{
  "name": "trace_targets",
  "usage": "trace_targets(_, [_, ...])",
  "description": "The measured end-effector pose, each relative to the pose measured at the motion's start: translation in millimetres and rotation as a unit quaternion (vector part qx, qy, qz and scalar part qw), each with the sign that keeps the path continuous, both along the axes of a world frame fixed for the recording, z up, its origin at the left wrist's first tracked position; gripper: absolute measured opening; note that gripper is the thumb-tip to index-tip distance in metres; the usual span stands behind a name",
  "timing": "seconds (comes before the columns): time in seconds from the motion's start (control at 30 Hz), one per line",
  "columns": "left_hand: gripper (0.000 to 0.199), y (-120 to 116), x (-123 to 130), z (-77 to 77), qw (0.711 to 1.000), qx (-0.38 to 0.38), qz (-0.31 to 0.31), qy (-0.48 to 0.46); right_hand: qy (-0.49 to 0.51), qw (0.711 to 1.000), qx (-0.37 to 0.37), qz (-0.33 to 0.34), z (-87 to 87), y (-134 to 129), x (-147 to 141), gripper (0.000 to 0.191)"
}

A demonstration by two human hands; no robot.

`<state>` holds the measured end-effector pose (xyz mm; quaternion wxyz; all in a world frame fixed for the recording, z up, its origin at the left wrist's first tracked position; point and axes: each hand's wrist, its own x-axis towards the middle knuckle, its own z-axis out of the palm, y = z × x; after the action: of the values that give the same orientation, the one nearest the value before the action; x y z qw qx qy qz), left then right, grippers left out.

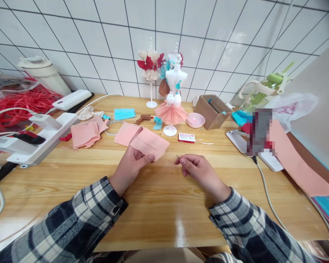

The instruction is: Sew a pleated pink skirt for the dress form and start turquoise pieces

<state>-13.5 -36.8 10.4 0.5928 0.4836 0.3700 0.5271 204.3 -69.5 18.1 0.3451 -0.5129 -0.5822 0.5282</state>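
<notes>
Between the thumb and fingers of my left hand (pixel 137 162) is a pink piece of fabric (pixel 150 144) with a zigzag right edge. My right hand (pixel 193 166) pinches a thin needle (pixel 178 157), its tip pointing toward the fabric without touching it. Another pink piece (pixel 127 134) lies on the table just behind my left hand. Behind both hands stands a small white dress form (pixel 176 78) wearing a pleated pink skirt (pixel 171 114). A small red and white box (pixel 186 137) lies in front of the form's base.
Pink fabric pieces (pixel 84 135) and a power strip (pixel 44 138) are at the left. A pink bowl (pixel 195 120) and a brown box (pixel 212 111) stand behind my right hand. A cable (pixel 265 197) runs down the right side, near my right sleeve.
</notes>
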Motion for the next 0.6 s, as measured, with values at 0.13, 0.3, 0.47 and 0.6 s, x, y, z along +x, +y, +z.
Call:
trace_targets(0.13, [0.058, 4, -4, 0.4, 0.997, -0.053, -0.029, -0.056, -0.107, 0.992, 0.071, -0.015, -4.7, 7, 10, 0.037])
trace_targets(0.3, [0.043, 6, -15, -6.6, 0.995, -0.023, 0.094, -0.006, -0.318, 0.94, 0.121, -0.025, -11.1, 15, 23, 0.033])
trace_targets(0.47, [0.031, 8, -30, -7.0, 0.975, 0.025, 0.098, 0.199, -0.457, 0.873, 0.171, -0.018, -6.2, 13, 33, 0.031])
trace_targets(0.6, [0.017, 0, -46, 7.9, 0.862, 0.208, 0.127, 0.445, -0.481, 0.856, 0.185, -0.026, -5.5, 17, 41, 0.032])
